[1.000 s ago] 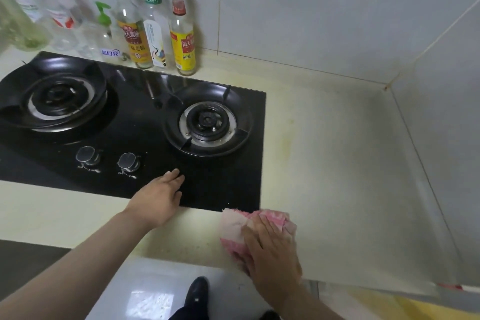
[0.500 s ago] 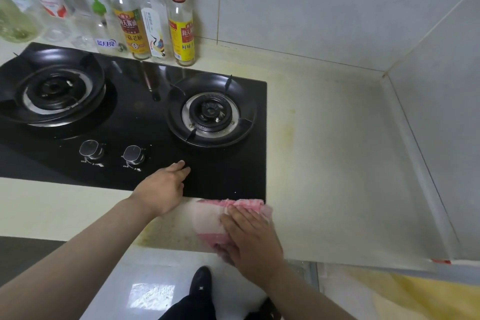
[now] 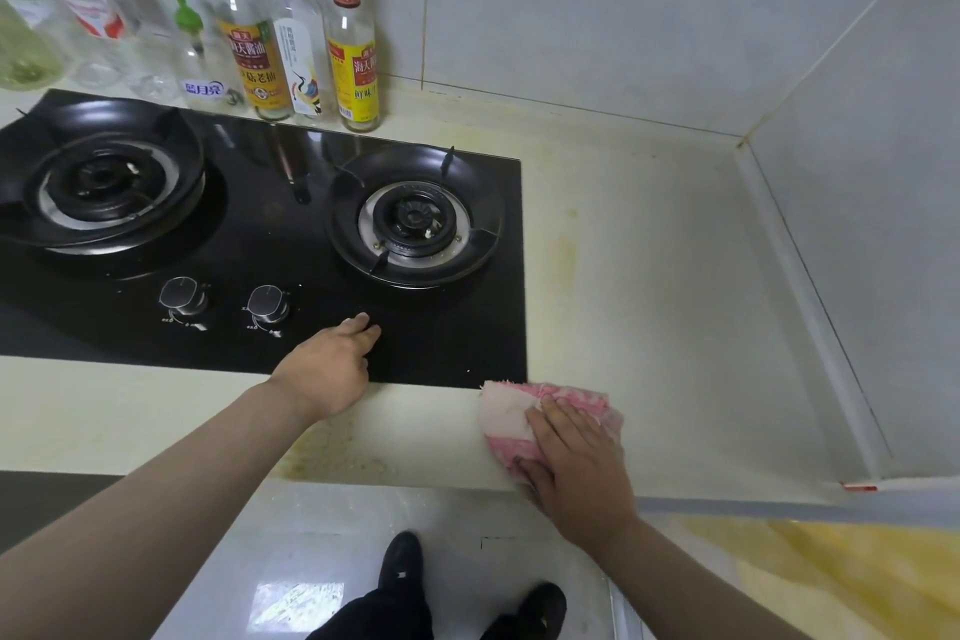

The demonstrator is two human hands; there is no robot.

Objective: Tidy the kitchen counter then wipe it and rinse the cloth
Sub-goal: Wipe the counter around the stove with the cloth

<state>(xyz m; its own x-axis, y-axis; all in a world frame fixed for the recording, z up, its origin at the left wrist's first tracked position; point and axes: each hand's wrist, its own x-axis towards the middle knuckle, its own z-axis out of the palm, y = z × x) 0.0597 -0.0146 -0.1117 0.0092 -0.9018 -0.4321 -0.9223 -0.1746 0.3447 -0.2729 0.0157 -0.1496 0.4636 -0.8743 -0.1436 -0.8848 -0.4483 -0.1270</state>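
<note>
Right hand [image 3: 574,463] lay flat on the cloth [image 3: 514,413], fingers straight and spread. It pressed the cloth onto the counter [image 3: 654,250], and we saw no pinch or curl round it. The cloth was pink and white with a fuzzy pile, bunched into a rough pad, with a paler white patch on its left side and pink bands along the edges. It sat just in front of the hob's [image 3: 260,343] front right corner and reached the counter's front lip. Left hand [image 3: 332,369] rested palm down across the hob's front edge, fingers loose on the black glass, right of the two knobs [image 3: 267,304], holding nothing. We noted a yellowish grainy smear [image 3: 337,452] in front of the hob, between the hands. Bottles [image 3: 353,47] stood in a row behind the hob.
</note>
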